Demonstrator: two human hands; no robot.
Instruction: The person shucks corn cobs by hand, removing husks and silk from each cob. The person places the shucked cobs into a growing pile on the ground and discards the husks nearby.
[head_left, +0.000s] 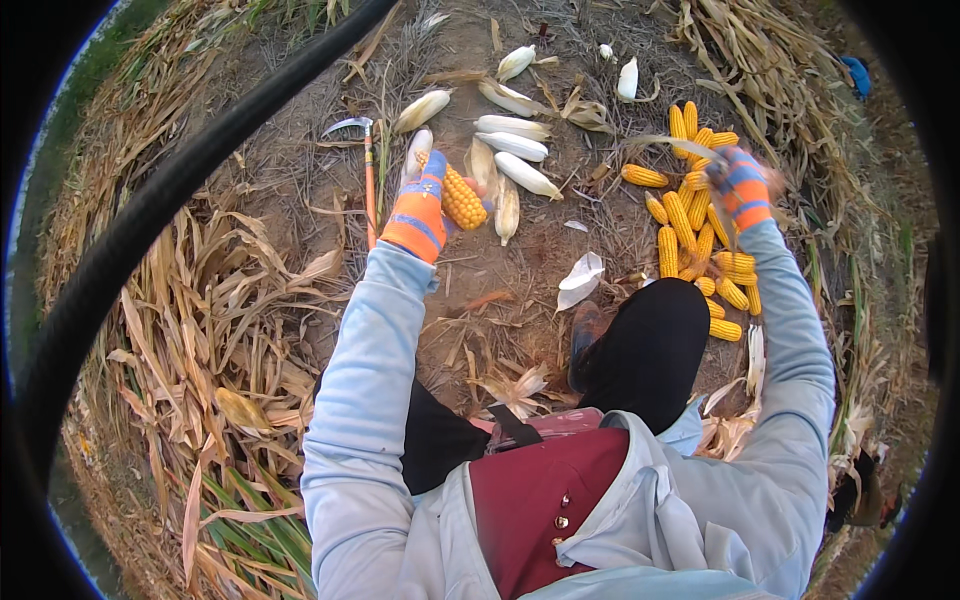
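Observation:
My left hand (421, 208), in an orange and blue glove with bare fingertips, grips a husked yellow corn ear (462, 199). A pale ear in its husk (418, 154) shows just beyond that hand; whether they touch is unclear. On the right, my right hand (739, 184), gloved alike and blurred, holds strips of dry corn husk (675, 142) above a heap of bare yellow corn ears (680, 221). Several ears still in pale husks (511, 146) lie on the soil in front of me.
A sickle (369, 180) with an orange handle lies left of centre. Dry corn stalks and leaves (240, 300) are heaped at left, with more stalks (757, 67) at upper right. A loose white husk (580, 279) rests near my shoe (586, 341). A dark strap (180, 172) crosses the upper left.

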